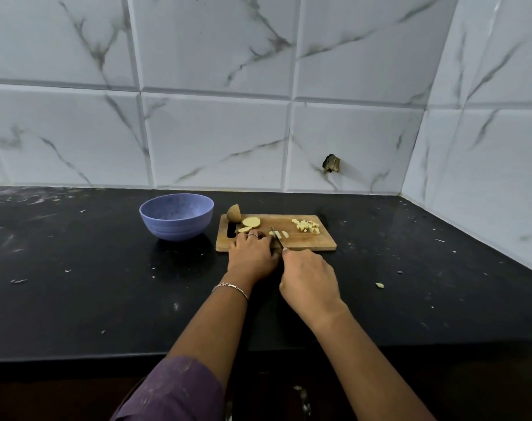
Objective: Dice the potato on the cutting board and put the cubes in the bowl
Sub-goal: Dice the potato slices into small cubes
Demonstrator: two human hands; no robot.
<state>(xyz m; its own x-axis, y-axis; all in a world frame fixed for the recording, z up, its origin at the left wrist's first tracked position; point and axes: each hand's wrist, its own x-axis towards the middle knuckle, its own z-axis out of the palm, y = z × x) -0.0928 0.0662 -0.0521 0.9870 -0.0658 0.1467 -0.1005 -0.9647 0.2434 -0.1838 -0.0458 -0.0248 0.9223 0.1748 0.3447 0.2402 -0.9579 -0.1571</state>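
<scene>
Roughly midway, by my judgement. A pile of potato cubes [306,226] sits at the right end of the cutting board [304,243] and none show in the purple bowl [176,217]. The right hand [307,278] grips the knife [276,235] over a slice [284,234]. The left hand [252,253] bends fingers down beside it – actual contact unclear. Two more slices [251,222] and an unpeeled potato end [234,213] remain – then the transfer.

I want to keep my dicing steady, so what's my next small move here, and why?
Probably press the knife down through the slice that the left hand holds on the cutting board: the blade in the right hand rests across it, part uncut. Finished cubes lie at the board's right end; none show in the bowl yet.
</scene>
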